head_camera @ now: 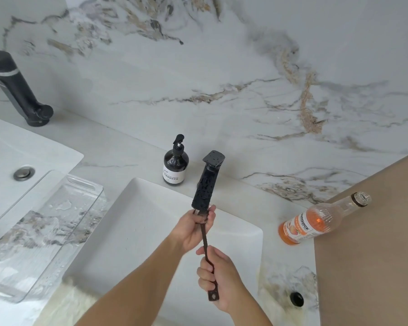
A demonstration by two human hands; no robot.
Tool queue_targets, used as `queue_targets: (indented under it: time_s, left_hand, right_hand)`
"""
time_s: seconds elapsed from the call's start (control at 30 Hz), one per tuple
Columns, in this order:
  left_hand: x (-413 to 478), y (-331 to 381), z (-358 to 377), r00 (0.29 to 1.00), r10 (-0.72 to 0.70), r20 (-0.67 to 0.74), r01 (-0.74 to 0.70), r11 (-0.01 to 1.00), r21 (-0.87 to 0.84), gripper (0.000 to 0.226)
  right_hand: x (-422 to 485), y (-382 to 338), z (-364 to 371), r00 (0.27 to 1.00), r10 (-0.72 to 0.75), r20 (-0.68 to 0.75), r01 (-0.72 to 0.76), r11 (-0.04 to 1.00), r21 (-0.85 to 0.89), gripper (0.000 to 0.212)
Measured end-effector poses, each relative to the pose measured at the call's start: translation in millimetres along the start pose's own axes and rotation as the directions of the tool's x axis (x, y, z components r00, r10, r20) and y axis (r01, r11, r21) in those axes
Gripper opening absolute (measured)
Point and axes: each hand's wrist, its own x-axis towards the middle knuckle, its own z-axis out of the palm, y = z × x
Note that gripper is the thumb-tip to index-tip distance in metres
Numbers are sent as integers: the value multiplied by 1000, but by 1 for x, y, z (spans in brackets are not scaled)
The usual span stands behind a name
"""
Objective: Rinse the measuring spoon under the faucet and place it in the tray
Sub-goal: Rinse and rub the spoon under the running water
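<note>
At far left stood a second faucet (19, 90), beside another basin. The clear tray (40, 234) lay wet on the worktop (118, 161), left of the sink (132, 222), nothing in it. The left hand (193, 229) was curled around the bowl end of the spoon (206, 250), right under the faucet (206, 184) spout; whether water ran, I could not tell. The right hand (218, 276) was closed on the handle, nearer the body. The spoon's long axis ran from spout toward the person, over the sink. The tray lay well left of both hands, the left nearer, with open room across the sink's rim. A bottle (316, 222) stood at right
</note>
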Motion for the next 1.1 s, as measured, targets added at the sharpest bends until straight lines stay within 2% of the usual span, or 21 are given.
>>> queue_targets:
  time_s: [0.07, 0.1, 0.13, 0.2, 0.23, 0.27, 0.3, 0.37, 0.4, 0.43, 0.5, 0.53, 0.6, 0.7, 0.77, 0.8, 0.83, 0.9, 0.97, 1.03, 1.1]
  left_hand:
    - [-2, 12, -9, 998, 37, -45, -19, 939, 343, 30]
    - [-4, 17, -13, 997, 40, -62, 0, 840, 542, 27]
    - [-6, 22, -15, 997, 44, -67, 20, 678, 734, 25]
    - [-6, 26, -19, 992, 121, -37, 16, 174, 985, 22]
    - [-4, 25, -21, 982, 187, 10, -1, -49, 999, 21]
    - [-1, 21, -22, 965, 255, 55, -17, -150, 989, 21]
    - [0, 15, -22, 949, 309, 64, -35, -99, 995, 22]
    - [-1, 4, -20, 938, 345, -44, -95, 375, 922, 26]
    - [-1, 1, -20, 943, 319, -96, -127, 612, 780, 26]
    - [-1, -1, -20, 954, 276, -114, -154, 783, 603, 26]
    - [0, 1, -20, 975, 203, -93, -164, 934, 317, 22]
    - [0, 4, -19, 981, 174, -88, -143, 948, 283, 21]
    - [2, 12, -17, 980, 131, -152, -46, 885, 464, 18]
    - [3, 18, -6, 955, 189, -228, 120, 456, 882, 22]
    - [6, 16, -1, 933, 300, -197, 126, 241, 962, 29]
    - [8, 12, 1, 915, 357, -187, 107, 232, 967, 28]
    - [10, 8, 3, 897, 388, -213, 78, 337, 938, 26]
    - [12, 3, 9, 901, 287, -325, 18, 725, 689, 26]
    - [14, 0, 13, 941, 130, -313, 30, 888, 459, 29]
    - [14, -3, 15, 954, 90, -285, 84, 835, 543, 32]
    - [10, -5, 12, 942, 156, -296, 113, 685, 720, 25]
  right_hand:
    - [3, -5, -10, 999, -34, -36, 22, 955, -296, 31]
    - [4, -10, -15, 996, -62, -58, 29, 886, -462, 30]
    - [5, -16, -19, 991, -110, -80, 37, 784, -619, 29]
    - [7, -22, -23, 962, -240, -130, 24, 549, -835, 30]
    - [8, -21, -20, 951, -263, -160, -2, 513, -858, 30]
    - [8, -18, -15, 947, -250, -201, -31, 552, -834, 30]
    - [8, -12, -8, 952, -204, -230, -51, 633, -773, 29]
    - [7, -2, 9, 981, -37, -193, -79, 826, -558, 27]
    - [4, -3, 17, 987, 40, -154, -102, 903, -418, 29]
    - [2, -6, 24, 990, 86, -109, -118, 934, -336, 32]
    - [-1, -15, 32, 992, 121, -38, -127, 953, -274, 36]
    - [-2, -18, 35, 991, 129, -30, -132, 958, -254, 37]
    - [-3, -18, 35, 987, 152, -47, -158, 973, -171, 36]
    - [1, -12, 34, 967, 242, -73, -233, 966, 112, 36]
    - [7, -9, 41, 960, 262, -95, -235, 945, 229, 37]
    - [9, -10, 45, 964, 245, -103, -217, 949, 229, 37]
    - [11, -12, 49, 970, 213, -119, -189, 964, 186, 37]
    - [12, -16, 52, 976, 83, -202, -99, 993, -69, 36]
    - [11, -18, 50, 959, -81, -271, -40, 909, -415, 33]
    - [10, -16, 42, 951, -120, -286, -35, 875, -484, 33]
    - [9, -15, 33, 968, 19, -251, -95, 951, -294, 35]
